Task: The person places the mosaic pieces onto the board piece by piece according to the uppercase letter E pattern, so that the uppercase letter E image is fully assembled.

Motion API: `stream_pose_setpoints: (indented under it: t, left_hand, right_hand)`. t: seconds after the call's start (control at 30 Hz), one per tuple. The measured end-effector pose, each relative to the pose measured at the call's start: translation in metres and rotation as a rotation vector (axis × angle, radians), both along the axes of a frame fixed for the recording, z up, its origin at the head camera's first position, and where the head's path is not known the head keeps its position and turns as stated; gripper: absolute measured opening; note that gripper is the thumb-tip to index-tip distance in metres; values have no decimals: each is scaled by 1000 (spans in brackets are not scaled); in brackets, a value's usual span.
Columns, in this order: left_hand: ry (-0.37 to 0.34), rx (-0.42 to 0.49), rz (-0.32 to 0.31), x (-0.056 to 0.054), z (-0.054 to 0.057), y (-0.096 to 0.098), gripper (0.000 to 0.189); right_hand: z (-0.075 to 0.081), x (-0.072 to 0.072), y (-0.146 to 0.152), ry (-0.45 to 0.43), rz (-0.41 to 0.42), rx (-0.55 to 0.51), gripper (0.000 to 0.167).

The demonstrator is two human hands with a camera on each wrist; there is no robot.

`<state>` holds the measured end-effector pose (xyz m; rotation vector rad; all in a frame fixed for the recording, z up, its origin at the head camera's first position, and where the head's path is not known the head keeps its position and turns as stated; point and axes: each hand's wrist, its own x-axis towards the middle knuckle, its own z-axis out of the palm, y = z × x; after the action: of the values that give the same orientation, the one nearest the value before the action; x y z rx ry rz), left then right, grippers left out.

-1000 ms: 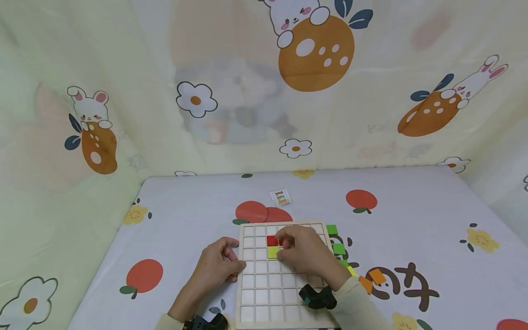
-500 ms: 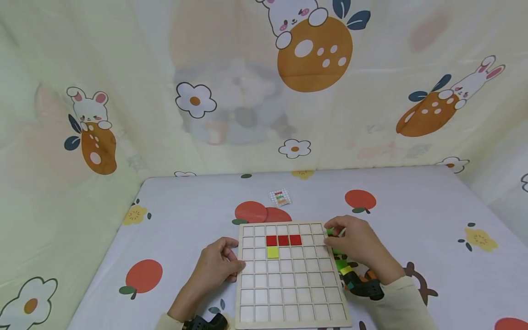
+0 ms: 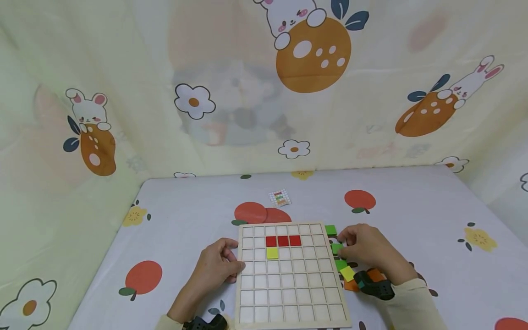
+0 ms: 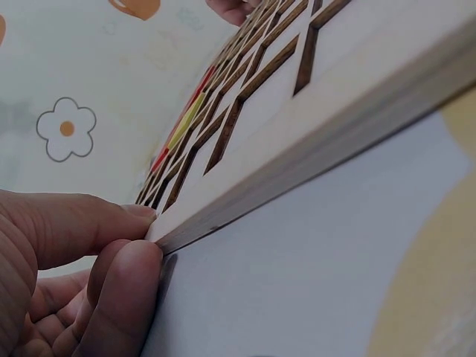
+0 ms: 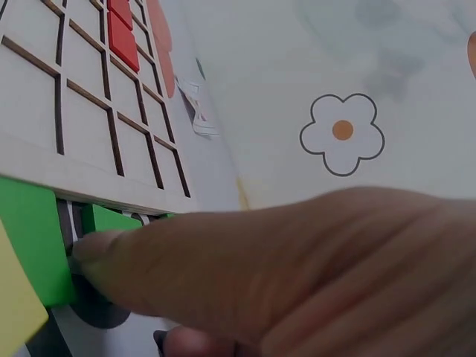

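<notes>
A wooden grid board (image 3: 270, 293) lies in front of me, with three red tiles (image 3: 283, 240) in a row and one yellow tile (image 3: 272, 253) below the leftmost. My left hand (image 3: 218, 262) holds the board's left edge; in the left wrist view, one fingertip sits on top of the frame and another against its side. Off the board's right side, my right hand (image 3: 369, 247) has thumb and fingertips on a green tile (image 5: 108, 217), pinching it; the thumb covers part of it. Two other green tiles (image 3: 330, 230) lie along the same edge.
A loose yellow tile (image 3: 347, 273) and orange tiles (image 3: 351, 285) lie right of the board, partly behind the right wrist's black camera (image 3: 373, 286). A small printed card (image 3: 279, 197) with a coloured grid pattern lies beyond the board. A patterned curtain (image 3: 231, 156) rises behind the table.
My right hand has left the red row, where three red tiles now show, and moved right to the green tiles, then slightly nearer along them. The left hand has stayed at the board's edge.
</notes>
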<state>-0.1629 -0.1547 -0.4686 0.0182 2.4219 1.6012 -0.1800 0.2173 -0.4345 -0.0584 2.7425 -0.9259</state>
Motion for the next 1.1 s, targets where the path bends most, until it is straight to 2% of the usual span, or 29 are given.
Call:
stream_pose_setpoints:
  t: [0.13,0.27,0.4,0.6,0.7,0.87,1.1]
  left_hand:
    - [4,4,-4,0,-1,-1,53]
    - [5,7,-5,0,-1,-1,53]
    - [5,2,-4,0,-2,-1,53]
    - [-1,-5,-1,0,-2,0,53]
    - [1,-2,-1,0,-2,-1,53]
    - [4,-3,-1,0,-1,0,53]
    - [4,2,-1,0,0,-1,52]
  right_hand:
    - [0,0,-1,-11,7,13,22]
    - [0,1,-2,-38,-21,-4,21]
    - [1,2,-1,-46,-36,-58,18]
    - [0,3,2,-39,-5,-166,14]
    - [-1,3,4,-56,12,-213,19]
    - [-4,2,5,-68,25,-225,28]
    - [-4,1,3,-72,5,-295,20]
